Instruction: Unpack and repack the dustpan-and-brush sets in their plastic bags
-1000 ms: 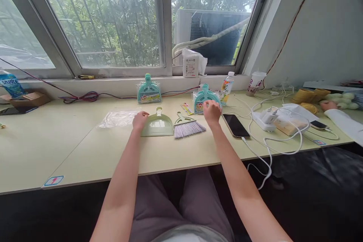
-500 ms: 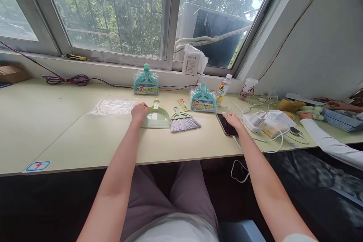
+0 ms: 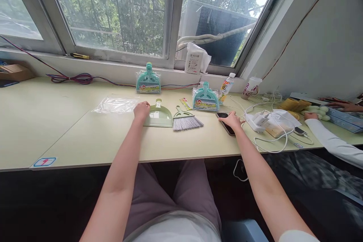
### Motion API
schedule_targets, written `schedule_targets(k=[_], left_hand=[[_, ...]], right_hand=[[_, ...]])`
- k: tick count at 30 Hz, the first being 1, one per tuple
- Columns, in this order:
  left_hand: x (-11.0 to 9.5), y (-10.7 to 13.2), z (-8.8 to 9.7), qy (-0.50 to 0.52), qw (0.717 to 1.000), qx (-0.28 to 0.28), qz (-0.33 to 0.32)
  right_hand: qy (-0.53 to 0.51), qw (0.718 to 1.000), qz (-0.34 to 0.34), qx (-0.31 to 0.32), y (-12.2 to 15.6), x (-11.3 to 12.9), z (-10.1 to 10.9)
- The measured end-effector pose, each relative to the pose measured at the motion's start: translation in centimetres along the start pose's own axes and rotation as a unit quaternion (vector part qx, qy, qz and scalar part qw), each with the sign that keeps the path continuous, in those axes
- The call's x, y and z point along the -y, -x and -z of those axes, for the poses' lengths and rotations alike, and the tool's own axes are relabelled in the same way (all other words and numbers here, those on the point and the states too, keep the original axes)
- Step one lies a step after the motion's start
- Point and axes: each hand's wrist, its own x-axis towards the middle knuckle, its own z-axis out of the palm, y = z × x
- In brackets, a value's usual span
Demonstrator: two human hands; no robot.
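My left hand (image 3: 141, 111) is closed at the left rim of a pale green dustpan (image 3: 160, 121) lying on the table; the fingertips are partly hidden. Right beside the pan is a small green hand brush (image 3: 187, 123) with grey bristles pointing toward me. My right hand (image 3: 233, 120) reaches across a dark smartphone (image 3: 227, 124), thumb and fingers at its edges, covering part of the screen. Behind these stand two wrapped teal dustpan-and-brush sets, one set (image 3: 148, 83) at the wall and another set (image 3: 205, 100) nearer. A yellow label card (image 3: 185, 103) lies behind the brush.
Clear plastic wrapping (image 3: 116, 105) lies left of my left hand. A drink bottle (image 3: 226, 87), a plastic cup (image 3: 251, 86), a white power strip (image 3: 255, 124) and tangled white cables occupy the right side. Farther right is another person's white sleeve (image 3: 326, 138). A cable bundle (image 3: 76, 78) rests by the wall.
My right hand has gone from lying on the phone to curling around its edges. The white cable end near the phone has shifted right. My left hand stays at the dustpan; the view has shifted slightly.
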Motion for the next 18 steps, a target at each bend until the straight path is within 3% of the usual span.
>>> schedule_targets(k=[18], left_hand=[[0.11, -0.14, -0.15, -0.01, 1.0, 0.009, -0.008]], right_hand=[[-0.031, 0.999, -0.004, -0.005, 0.11, -0.44, -0.82]])
